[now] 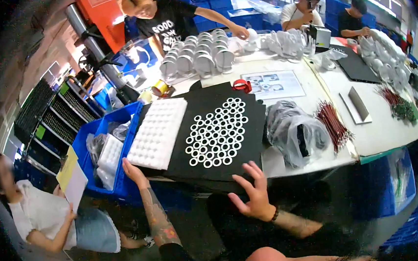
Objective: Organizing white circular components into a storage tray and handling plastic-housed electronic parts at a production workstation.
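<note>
My left hand [135, 173] is at the near left corner of a white foam tray [158, 133] with rows of dimples, fingers stretched along its edge. The tray lies on the left part of a stack of black foam sheets [250, 149]. Many small white rings with dark centres [217, 133] are spread on the top sheet, right of the tray. My right hand [256, 194] is open over the near edge of the black sheets, fingers apart, nothing in it. Whether its fingertips touch the sheet I cannot tell.
A blue bin [110, 148] with bagged parts stands left of the sheets. To the right lie clear plastic bags [295, 132] and red wires [334, 125]. Behind are a printed sheet [272, 84], red tape [242, 85] and white cylinders [203, 55]. Several people work around; one stands left with a clipboard [72, 178].
</note>
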A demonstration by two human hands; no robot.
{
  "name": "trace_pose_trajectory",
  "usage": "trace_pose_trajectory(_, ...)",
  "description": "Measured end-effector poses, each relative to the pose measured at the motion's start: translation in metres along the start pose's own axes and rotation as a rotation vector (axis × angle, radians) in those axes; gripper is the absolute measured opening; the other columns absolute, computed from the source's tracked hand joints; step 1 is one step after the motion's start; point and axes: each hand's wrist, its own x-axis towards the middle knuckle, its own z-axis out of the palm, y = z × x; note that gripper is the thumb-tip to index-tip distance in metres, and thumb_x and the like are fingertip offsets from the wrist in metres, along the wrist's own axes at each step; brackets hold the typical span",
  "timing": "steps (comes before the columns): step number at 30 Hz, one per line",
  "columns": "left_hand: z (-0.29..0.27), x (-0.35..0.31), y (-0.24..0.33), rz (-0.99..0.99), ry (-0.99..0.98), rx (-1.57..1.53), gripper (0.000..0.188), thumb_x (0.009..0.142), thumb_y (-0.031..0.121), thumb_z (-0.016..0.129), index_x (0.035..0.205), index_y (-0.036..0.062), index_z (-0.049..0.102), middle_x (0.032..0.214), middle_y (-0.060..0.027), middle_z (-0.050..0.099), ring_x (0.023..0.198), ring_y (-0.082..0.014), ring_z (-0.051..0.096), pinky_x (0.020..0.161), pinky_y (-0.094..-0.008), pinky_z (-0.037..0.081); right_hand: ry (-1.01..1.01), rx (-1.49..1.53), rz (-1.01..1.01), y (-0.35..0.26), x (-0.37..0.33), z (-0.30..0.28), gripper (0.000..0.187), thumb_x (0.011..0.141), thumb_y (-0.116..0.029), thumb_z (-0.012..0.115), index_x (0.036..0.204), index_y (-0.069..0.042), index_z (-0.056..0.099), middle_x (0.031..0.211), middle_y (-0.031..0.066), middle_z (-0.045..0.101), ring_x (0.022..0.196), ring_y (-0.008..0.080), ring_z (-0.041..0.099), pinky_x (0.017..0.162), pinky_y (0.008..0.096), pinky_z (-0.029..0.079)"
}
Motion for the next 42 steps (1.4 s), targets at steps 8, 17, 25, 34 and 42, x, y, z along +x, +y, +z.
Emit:
trace_pose_trajectory(8, -0.028, 0.06, -0.029, 0.091, -0.062, -0.246, 0.082, 0.108, 0.063, 0.022, 0.141, -0.0041, 0.055, 0.136, -0.0196, 0.062, 0.126, -0.0302, 0.059, 0.11, -0.0419, 0.044, -0.078, 0.07, 0.277, 0.016, -0.008, 0.014, 0.107, 0.082, -0.034, 0.085, 0.158, 0.007, 0.022, 0.165, 0.0367, 0.007, 0.153, 0.0497, 0.019, 0.122, 0.0502, 0.025)
trace_pose_trajectory(17, -0.004, 0.002, -0.031, 0.081, 0.123, -0.067, 0.091, 0.107, 0.067, 0.021, 0.123, -0.0086, 0.069, 0.12, -0.0173, 0.071, 0.111, -0.026, 0.064, 0.104, -0.038, 0.045, 0.058, 0.12, 0.384, 0.079, 0.03, 0.004, 0.073, 0.095, -0.019, 0.074, 0.154, 0.004, 0.037, 0.161, 0.0256, 0.035, 0.149, 0.0358, 0.037, 0.12, 0.0406, 0.031)
trace_pose_trajectory(25, -0.041, 0.026, -0.052, 0.223, 0.207, -0.02, 0.076, 0.11, 0.056, 0.028, 0.11, -0.0074, 0.07, 0.114, -0.0164, 0.07, 0.105, -0.027, 0.063, 0.098, -0.0399, 0.047, 0.127, -0.091, 0.348, 0.091, 0.036, 0.018, 0.047, 0.09, -0.02, 0.079, 0.129, 0.002, 0.065, 0.135, 0.0211, 0.063, 0.126, 0.0344, 0.061, 0.106, 0.04, 0.047)
trace_pose_trajectory(34, -0.033, 0.013, -0.022, 0.429, 0.15, 0.324, 0.066, 0.11, 0.046, 0.03, 0.102, 0.0003, 0.077, 0.104, -0.0169, 0.071, 0.1, -0.0326, 0.063, 0.094, -0.0433, 0.046, 0.218, -0.063, 0.384, 0.079, 0.036, 0.015, 0.051, 0.096, -0.02, 0.07, 0.137, 0.004, 0.053, 0.149, 0.0249, 0.05, 0.139, 0.0375, 0.046, 0.116, 0.0433, 0.034)
trace_pose_trajectory(42, -0.033, -0.012, 0.021, 0.034, 0.207, 0.406, 0.079, 0.109, 0.057, 0.029, 0.106, -0.0069, 0.076, 0.104, -0.0226, 0.075, 0.101, -0.0326, 0.07, 0.09, -0.0401, 0.05, 0.133, -0.083, 0.434, 0.081, 0.04, 0.021, 0.045, 0.103, -0.023, 0.063, 0.135, 0.008, 0.06, 0.145, 0.0257, 0.056, 0.134, 0.0343, 0.056, 0.113, 0.0383, 0.042)
